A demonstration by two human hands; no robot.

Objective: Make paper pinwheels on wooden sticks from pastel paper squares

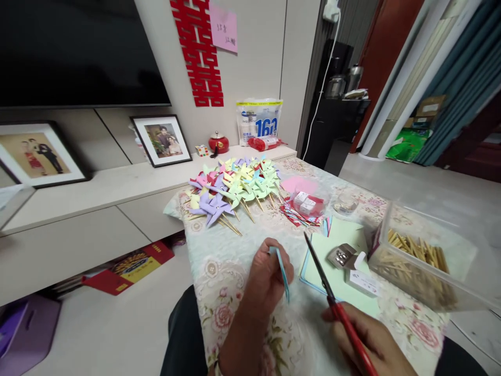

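My left hand (270, 274) pinches a folded piece of light blue paper (282, 274), seen nearly edge-on above the floral tablecloth. In my right hand (364, 334) is a pair of scissors (354, 337) with red handles, its dark blades pointing up and away, apart from the paper. The blades look closed. Beyond them lies a stack of pale green and blue paper sheets (319, 256). On that stack sits an opened small box (344, 256) with shiny metal bits inside. Farther back is a heap of paper pinwheels (213, 206) on sticks, in several pastel colours.
A clear plastic bin (415, 282) of wooden sticks stands at the right edge. Coloured paper strips (299, 214) and a red packet (307, 202) lie mid-table, near a small clear dish (345, 203). Behind are framed photos (161, 140) and a red pot (218, 143) on the cabinet.
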